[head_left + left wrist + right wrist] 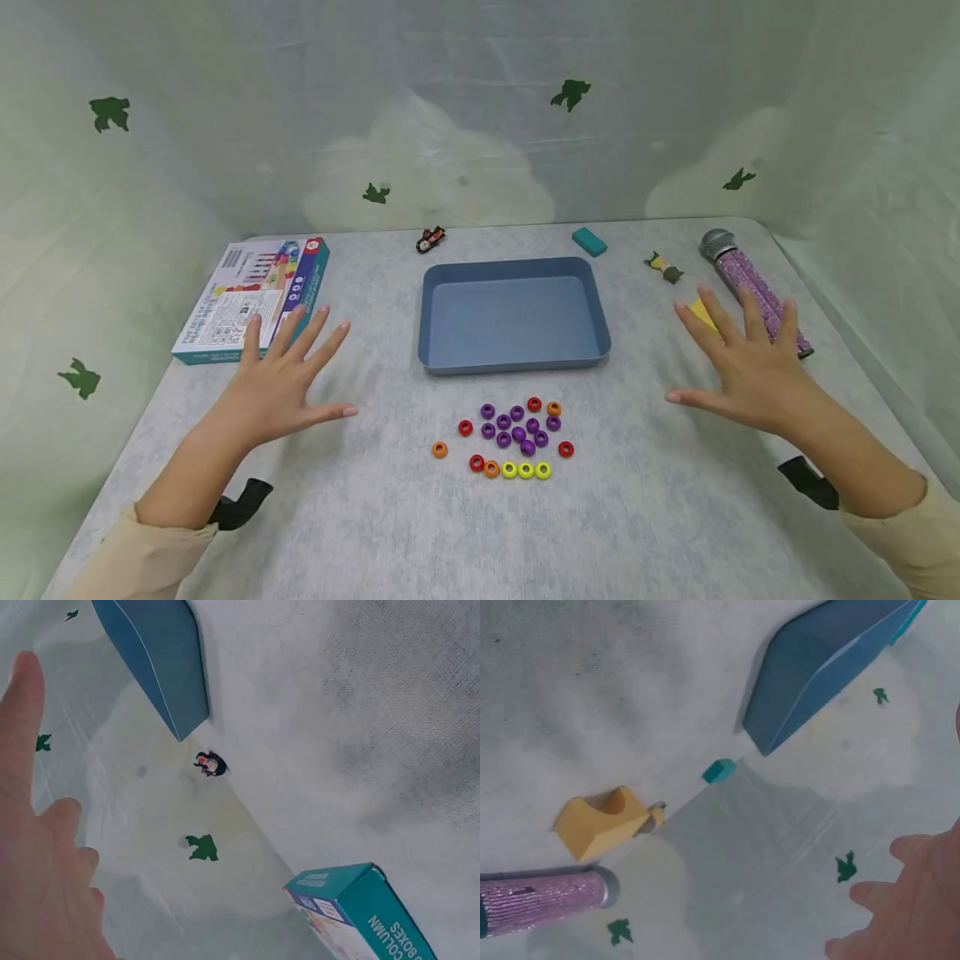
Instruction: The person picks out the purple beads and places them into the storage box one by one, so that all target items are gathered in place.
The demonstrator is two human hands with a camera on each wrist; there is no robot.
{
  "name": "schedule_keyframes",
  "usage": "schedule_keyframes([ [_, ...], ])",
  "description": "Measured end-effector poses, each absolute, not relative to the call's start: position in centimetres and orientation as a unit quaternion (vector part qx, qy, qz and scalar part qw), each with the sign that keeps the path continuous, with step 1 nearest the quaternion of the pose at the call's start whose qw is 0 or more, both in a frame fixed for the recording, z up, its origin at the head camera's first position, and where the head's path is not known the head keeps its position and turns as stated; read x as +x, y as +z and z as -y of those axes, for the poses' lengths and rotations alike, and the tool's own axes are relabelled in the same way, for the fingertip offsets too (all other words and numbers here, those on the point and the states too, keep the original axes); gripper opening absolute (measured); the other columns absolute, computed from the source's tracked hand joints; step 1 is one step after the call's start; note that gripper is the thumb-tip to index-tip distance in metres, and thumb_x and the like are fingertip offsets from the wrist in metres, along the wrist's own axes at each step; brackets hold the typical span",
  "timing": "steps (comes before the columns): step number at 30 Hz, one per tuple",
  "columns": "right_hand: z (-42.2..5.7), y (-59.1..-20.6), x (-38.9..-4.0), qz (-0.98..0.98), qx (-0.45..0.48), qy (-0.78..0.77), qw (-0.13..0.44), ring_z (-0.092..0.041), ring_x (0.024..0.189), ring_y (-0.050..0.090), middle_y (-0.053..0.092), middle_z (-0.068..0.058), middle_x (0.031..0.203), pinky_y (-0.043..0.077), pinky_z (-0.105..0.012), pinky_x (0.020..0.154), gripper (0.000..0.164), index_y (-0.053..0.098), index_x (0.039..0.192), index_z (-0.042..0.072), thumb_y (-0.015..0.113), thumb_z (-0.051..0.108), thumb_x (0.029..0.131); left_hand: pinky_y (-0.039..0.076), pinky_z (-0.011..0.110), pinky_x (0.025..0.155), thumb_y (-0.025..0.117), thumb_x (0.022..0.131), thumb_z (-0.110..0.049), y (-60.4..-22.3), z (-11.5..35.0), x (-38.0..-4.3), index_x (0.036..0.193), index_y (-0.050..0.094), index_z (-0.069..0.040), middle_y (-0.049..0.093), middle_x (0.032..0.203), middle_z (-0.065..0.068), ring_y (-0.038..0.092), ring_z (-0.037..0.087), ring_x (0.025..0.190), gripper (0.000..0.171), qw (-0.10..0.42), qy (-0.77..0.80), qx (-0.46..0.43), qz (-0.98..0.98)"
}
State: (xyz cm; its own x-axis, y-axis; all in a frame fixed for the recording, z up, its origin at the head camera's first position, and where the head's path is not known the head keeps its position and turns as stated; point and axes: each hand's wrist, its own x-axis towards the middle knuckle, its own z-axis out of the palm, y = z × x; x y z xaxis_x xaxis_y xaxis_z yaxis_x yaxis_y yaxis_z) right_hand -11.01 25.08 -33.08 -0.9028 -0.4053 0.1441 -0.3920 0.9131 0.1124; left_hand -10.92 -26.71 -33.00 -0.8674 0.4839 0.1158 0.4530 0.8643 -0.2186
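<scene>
Pale sheet (262, 108) hung behind and along both sides, with five green patches (572, 94) on it in head view. Beneath, a mottled grey worktop (375, 533).

Mid-worktop, a blue-grey tray (517, 367). In head view, inner floor in plain sight, all beads outside on near side; in both wrist views, mostly side-on and cut by frame edge.

Far left, a flat box (247, 292) lying with labels and barcode upward. Contents: cannot tell. From left wrist, teal end with lettering "COLUMN" and "BOXES", unreadable from head.

Left hand (281, 392): raised above worktop near box, grip released, fingers spread, masking near right corner of box in head view. Right hand (757, 375): raised likewise, grip released, fingers wide, in front of microphone and yellow block.

Pink glittery microphone (753, 283) at far right, silver head away from person. Just left of it, yellow block (592, 832): mostly blocked from head camera, but with curved notch plain from right wrist.

Just behind tray's right corner, a small teal block (589, 242). Between that and microphone, a yellow-and-dark toy (663, 267); partly behind yellow block from right wrist, contact unclear. Behind tray's left corner, a black-and-red toy (431, 240).

Smallest, in head view only: loose beads (518, 433), purple ones clustered, red and orange scattered around, three yellow side by side nearest person.
</scene>
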Motion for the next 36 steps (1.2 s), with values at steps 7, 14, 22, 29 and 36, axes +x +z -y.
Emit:
schedule_keyframes([
  [7, -22.9, -32.6, -10.9, 0.941, 0.305, 0.035, 0.144, -0.034, 0.121, -0.003, 0.003, -0.01, 0.137, -0.008, -0.056, 0.091, 0.092, 0.007, 0.135, 0.015, 0.048, 0.062, 0.067, -0.008, 0.047, 0.096, 0.048, 0.061, -0.068, -33.5, 25.8, -13.0, 0.135, 0.009, -0.022, -0.002, 0.138, 0.006, -0.007, 0.025, 0.123, 0.095, 0.106, 0.016, -0.285, 0.952],
  [14, -19.3, -34.9, -10.3, 0.904, 0.361, 0.204, 0.107, -0.027, 0.119, 0.02, 0.021, -0.01, 0.132, 0.021, -0.044, 0.094, 0.077, 0.018, 0.132, 0.009, 0.055, 0.043, 0.074, 0.008, 0.042, 0.099, 0.056, 0.063, -0.06, -36.1, 23.5, -16.0, 0.135, 0.005, -0.017, -0.002, 0.138, 0.001, -0.001, 0.022, 0.124, 0.098, 0.092, -0.123, -0.29, 0.945],
  [22, -16.2, -39.1, -9.7, 0.863, 0.343, 0.371, 0.009, -0.017, 0.107, 0.04, 0.041, -0.002, 0.12, 0.04, -0.033, 0.083, 0.056, 0.04, 0.123, 0.011, 0.06, 0.027, 0.074, 0.015, 0.041, 0.098, 0.06, 0.066, -0.051, -39.1, 21.1, -17.6, 0.132, -0.002, -0.029, 0.0, 0.137, -0.007, 0.004, 0.013, 0.123, 0.093, -0.009, -0.264, -0.224, 0.938],
  [29, -14.6, -40.3, -9.5, 0.824, 0.29, 0.482, -0.067, -0.02, 0.087, 0.052, 0.055, -0.01, 0.099, 0.045, -0.032, 0.074, 0.032, 0.054, 0.104, 0.001, 0.061, 0.006, 0.073, 0.015, 0.038, 0.098, 0.06, 0.063, -0.054, -40.2, 20.4, -17.9, 0.133, 0.002, -0.024, 0.006, 0.137, -0.002, 0.009, 0.016, 0.123, 0.096, -0.069, -0.322, -0.178, 0.927],
  [36, -13.6, -40.1, -8.9, 0.817, 0.249, 0.509, -0.113, -0.021, 0.08, 0.054, 0.056, -0.011, 0.093, 0.046, -0.027, 0.07, 0.024, 0.057, 0.098, -0.001, 0.06, 0.001, 0.074, 0.02, 0.036, 0.097, 0.059, 0.062, -0.055, -40.7, 19.7, -18.0, 0.134, 0.008, -0.018, 0.01, 0.136, -0.002, 0.016, 0.017, 0.121, 0.097, -0.104, -0.344, -0.164, 0.919],
])
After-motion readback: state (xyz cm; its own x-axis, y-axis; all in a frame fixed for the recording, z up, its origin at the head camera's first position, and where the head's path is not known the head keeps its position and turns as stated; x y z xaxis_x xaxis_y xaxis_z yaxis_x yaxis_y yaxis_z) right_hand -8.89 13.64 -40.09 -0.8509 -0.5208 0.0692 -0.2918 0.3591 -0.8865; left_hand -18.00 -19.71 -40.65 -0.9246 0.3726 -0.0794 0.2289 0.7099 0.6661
